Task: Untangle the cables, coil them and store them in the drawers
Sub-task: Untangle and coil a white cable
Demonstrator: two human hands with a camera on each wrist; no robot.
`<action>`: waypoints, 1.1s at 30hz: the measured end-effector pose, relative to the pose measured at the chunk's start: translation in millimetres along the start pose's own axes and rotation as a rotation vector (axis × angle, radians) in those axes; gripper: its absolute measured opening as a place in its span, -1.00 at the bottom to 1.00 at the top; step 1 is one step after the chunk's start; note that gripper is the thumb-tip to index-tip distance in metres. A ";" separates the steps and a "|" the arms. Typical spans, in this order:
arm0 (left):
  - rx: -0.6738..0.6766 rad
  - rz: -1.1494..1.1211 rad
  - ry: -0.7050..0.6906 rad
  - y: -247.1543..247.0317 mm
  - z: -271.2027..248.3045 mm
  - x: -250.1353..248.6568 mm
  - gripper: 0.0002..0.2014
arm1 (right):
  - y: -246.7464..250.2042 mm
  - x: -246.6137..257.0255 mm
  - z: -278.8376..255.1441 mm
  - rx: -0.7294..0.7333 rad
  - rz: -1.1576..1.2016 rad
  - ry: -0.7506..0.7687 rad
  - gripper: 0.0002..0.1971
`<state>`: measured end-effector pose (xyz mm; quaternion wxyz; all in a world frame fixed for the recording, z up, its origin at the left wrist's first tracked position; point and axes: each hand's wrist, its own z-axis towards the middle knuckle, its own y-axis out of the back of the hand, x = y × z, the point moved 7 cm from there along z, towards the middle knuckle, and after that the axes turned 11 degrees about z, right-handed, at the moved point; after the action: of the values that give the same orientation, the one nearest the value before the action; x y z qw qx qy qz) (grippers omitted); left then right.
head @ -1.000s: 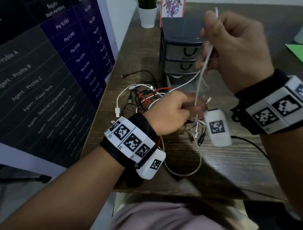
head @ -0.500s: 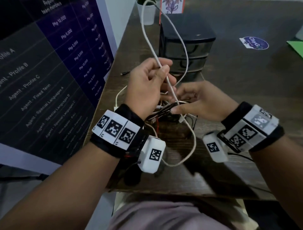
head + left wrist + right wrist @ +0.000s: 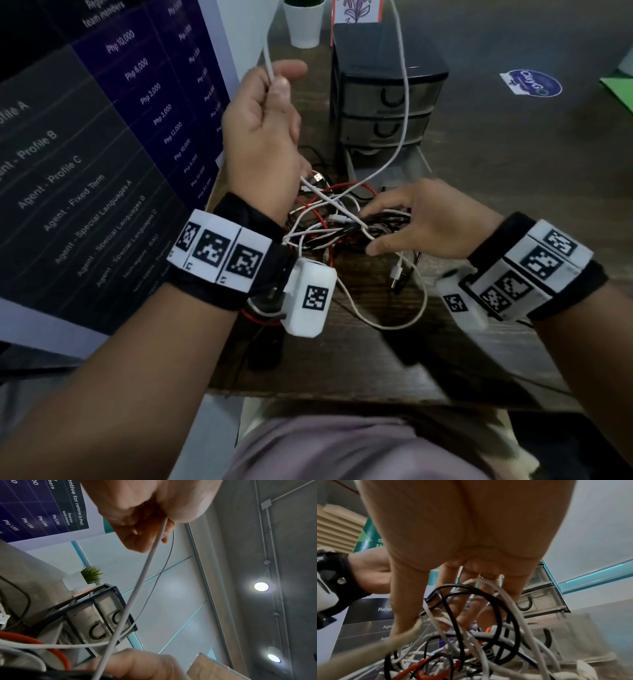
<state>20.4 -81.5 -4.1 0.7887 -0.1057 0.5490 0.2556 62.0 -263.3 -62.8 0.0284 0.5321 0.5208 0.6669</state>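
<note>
A tangle of white, black and red cables lies on the wooden desk in front of a dark three-drawer unit. Its lowest clear drawer stands pulled out. My left hand is raised above the pile and pinches a white cable. This cable loops up out of frame and drops back into the tangle. My right hand rests on the tangle with straight fingers, thumb on the near side.
A large printed board stands along the desk's left edge. A white plant pot and a card sit behind the drawers. A round sticker and a green sheet lie at the far right. The desk's front edge is close to my body.
The white cable has passed from my right hand to my left, which lifted it up and to the left. My right hand came down onto the tangle.
</note>
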 end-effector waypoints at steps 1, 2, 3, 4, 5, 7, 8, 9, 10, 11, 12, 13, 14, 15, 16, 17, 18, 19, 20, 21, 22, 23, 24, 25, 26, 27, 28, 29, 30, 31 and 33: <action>-0.011 -0.015 0.001 1.0 0.6 -0.8 -0.73 | 0.6 0.4 -0.4 0.000 -0.010 0.002 -0.53; -0.019 -0.031 -0.006 2.0 1.4 -1.9 -0.72 | 1.0 0.9 -0.8 0.002 -0.018 0.003 -0.50; -0.025 -0.045 -0.014 3.2 2.0 -2.8 -0.72 | 0.8 1.6 -1.1 0.007 -0.019 0.002 -0.49; -0.028 -0.053 -0.018 4.2 2.5 -2.9 -0.73 | 0.0 2.5 -1.0 0.016 -0.006 0.001 -0.50; -0.027 -0.051 -0.016 4.8 2.9 -1.6 -0.73 | -1.1 3.4 -0.5 0.029 0.026 0.003 -0.53; 0.015 -0.019 0.016 1.6 1.7 5.7 -0.74 | -2.2 4.8 0.4 0.034 0.110 0.021 -0.63; 0.061 0.006 0.045 -2.5 -0.2 11.5 -0.73 | -1.5 4.1 0.4 0.020 0.132 0.030 -0.66; 0.124 0.038 0.077 -7.9 -4.1 16.7 -0.72 | -0.4 3.2 1.1 -0.002 0.143 0.037 -0.70; 0.197 0.078 0.107 -13.9 -9.5 22.8 -0.70 | 0.7 2.3 2.0 -0.031 0.155 0.044 -0.74; 0.279 0.127 0.130 -20.1 -15.9 28.6 -0.69 | 1.7 1.4 3.0 -0.065 0.172 0.052 -0.79; 0.378 0.172 0.143 -27.5 -23.5 35.2 -0.68 | 2.8 0.6 4.0 -0.102 0.191 0.061 -0.84; 0.493 0.217 0.149 -36.4 -33.0 40.6 -0.67 | 3.7 -0.4 4.9 -0.141 0.208 0.070 -0.88; 0.604 0.258 0.144 -44.8 -42.6 45.3 -0.66 | 4.2 -1.7 5.9 -0.178 0.222 0.077 -0.93; 0.675 0.302 0.131 -49.7 -49.5 48.5 -0.69 | 4.5 -3.1 6.9 -0.205 0.232 0.080 -0.95; 0.681 0.323 0.116 -50.7 -51.7 50.0 -0.76 | 4.0 -4.4 7.9 -0.214 0.245 0.079 -0.94; 0.643 0.331 0.110 -48.2 -49.8 49.7 -0.88 | 3.1 -4.8 8.6 -0.206 0.263 0.077 -0.88; 0.593 0.333 0.102 -44.3 -45.5 49.6 -0.98 | 1.7 -4.3 8.7 -0.184 0.284 0.080 -0.81; 0.545 0.346 0.093 -40.6 -41.8 48.7 -0.91 | 0.8 -3.6 8.6 -0.157 0.298 0.089 -0.76; 0.518 0.352 0.092 -38.9 -39.2 50.8 -0.88 | 0.4 -3.3 8.1 -0.127 0.304 0.100 -0.74; 0.507 0.341 0.109 -38.4 -38.7 51.2 -0.87 | 0.8 -3.7 7.8 -0.105 0.304 0.104 -0.75; 0.504 0.318 0.116 -38.7 -39.0 51.9 -0.88 | 2.1 -4.6 7.8 -0.097 0.307 0.103 -0.77; 0.502 0.306 0.106 -39.7 -40.7 49.9 -0.89 | 4.0 -6.7 8.4 -0.107 0.300 0.098 -0.78; 0.504 0.307 0.073 -41.3 -42.2 47.3 -0.91 | 5.9 -7.6 8.9 -0.126 0.279 0.096 -0.79; 0.520 0.327 0.024 -43.7 -44.6 41.8 -0.93 | 7.5 -7.9 9.8 -0.154 0.244 0.097 -0.81; 0.547 0.352 -0.047 -47.3 -47.5 34.0 -0.94 | 8.3 -7.3 10.8 -0.179 0.210 0.101 -0.83; 0.583 0.385 -0.129 -51.4 -50.7 25.5 -0.93 | 8.0 -6.8 11.7 -0.195 0.181 0.104 -0.85; 0.619 0.413 -0.212 -55.6 -53.8 17.0 -0.92 | 6.7 -5.9 12.1 -0.198 0.146 0.110 -0.83; 0.647 0.424 -0.275 -59.1 -56.5 9.3 -0.92 | 5.8 -4.5 12.3 -0.198 0.095 0.112 -0.74; 0.664 0.411 -0.310 -61.4 -58.4 3.6 -0.93 | 4.7 -1.6 12.1 -0.197 0.041 0.114 -0.63; 0.671 0.381 -0.317 -62.2 -58.6 0.4 -0.93 | 4.4 1.9 11.8 -0.200 -0.006 0.110 -0.55; 0.650 0.307 -0.277 -60.1 -56.5 0.2 -0.93 | 3.8 6.6 11.2 -0.202 -0.049 0.088 -0.51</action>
<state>5.7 -157.6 -32.3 0.8004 0.2688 0.4991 0.1951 69.4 -253.7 -56.7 0.0754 0.4838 0.4646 0.7378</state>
